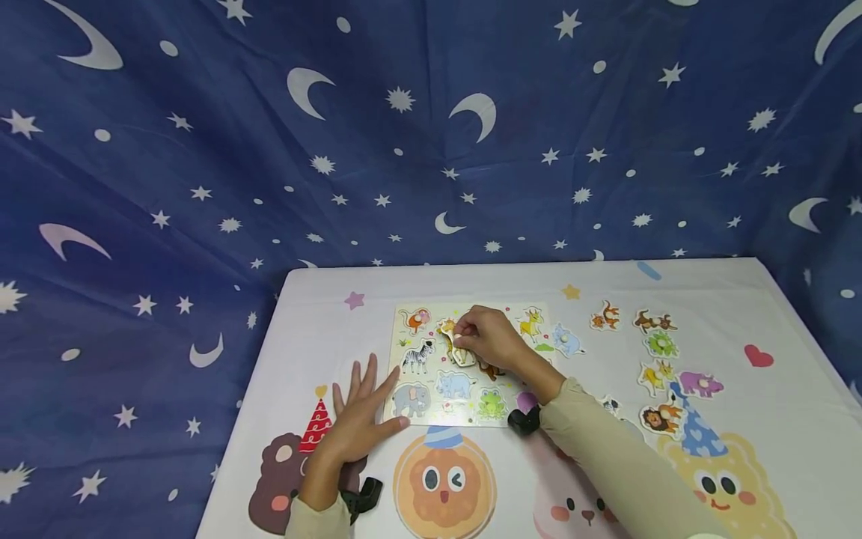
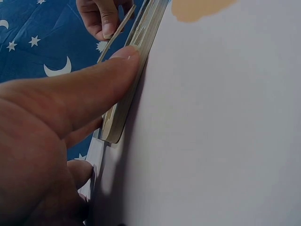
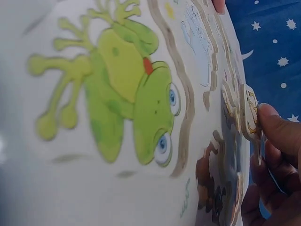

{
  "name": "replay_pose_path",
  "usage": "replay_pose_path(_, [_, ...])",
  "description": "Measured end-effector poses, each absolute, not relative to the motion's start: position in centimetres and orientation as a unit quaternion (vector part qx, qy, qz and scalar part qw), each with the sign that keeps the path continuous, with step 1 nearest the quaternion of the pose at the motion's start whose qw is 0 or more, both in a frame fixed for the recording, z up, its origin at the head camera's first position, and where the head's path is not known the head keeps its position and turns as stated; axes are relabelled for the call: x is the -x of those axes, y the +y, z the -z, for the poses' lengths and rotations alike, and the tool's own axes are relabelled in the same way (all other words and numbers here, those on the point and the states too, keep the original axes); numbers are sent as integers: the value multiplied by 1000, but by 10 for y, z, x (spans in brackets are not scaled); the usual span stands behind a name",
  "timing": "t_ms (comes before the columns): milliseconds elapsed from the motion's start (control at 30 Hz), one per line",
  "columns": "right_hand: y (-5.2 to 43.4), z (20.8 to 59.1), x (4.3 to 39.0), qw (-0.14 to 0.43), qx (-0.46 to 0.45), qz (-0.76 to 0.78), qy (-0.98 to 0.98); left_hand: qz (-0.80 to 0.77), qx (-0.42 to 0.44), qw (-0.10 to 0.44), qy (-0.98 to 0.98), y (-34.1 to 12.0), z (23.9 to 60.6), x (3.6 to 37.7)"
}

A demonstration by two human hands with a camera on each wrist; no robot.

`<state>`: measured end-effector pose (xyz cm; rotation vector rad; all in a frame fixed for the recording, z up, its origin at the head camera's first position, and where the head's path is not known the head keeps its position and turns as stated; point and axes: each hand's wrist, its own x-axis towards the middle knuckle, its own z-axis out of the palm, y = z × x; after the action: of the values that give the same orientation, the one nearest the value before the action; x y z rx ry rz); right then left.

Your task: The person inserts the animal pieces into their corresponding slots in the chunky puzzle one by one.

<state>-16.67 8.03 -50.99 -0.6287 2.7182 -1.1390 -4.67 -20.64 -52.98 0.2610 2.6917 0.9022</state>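
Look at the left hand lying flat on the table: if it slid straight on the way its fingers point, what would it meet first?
Probably the wooden animal puzzle board. The left hand points up and right, and its fingertips already touch the board's near left edge, beside the grey elephant piece.

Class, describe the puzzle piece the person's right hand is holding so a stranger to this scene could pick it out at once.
Start at the animal puzzle board in the middle of the white table. Above its centre, the right hand pinches a yellow giraffe piece in its grip. Unlike the zebra, the elephant and the frog, which lie flat, it is tilted up off the board.
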Motion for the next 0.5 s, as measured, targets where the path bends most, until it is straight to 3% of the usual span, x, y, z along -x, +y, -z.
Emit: replay_pose_path(500, [69,513,174,95,187,386,898,-322,-91,136,932,-205,529,47])
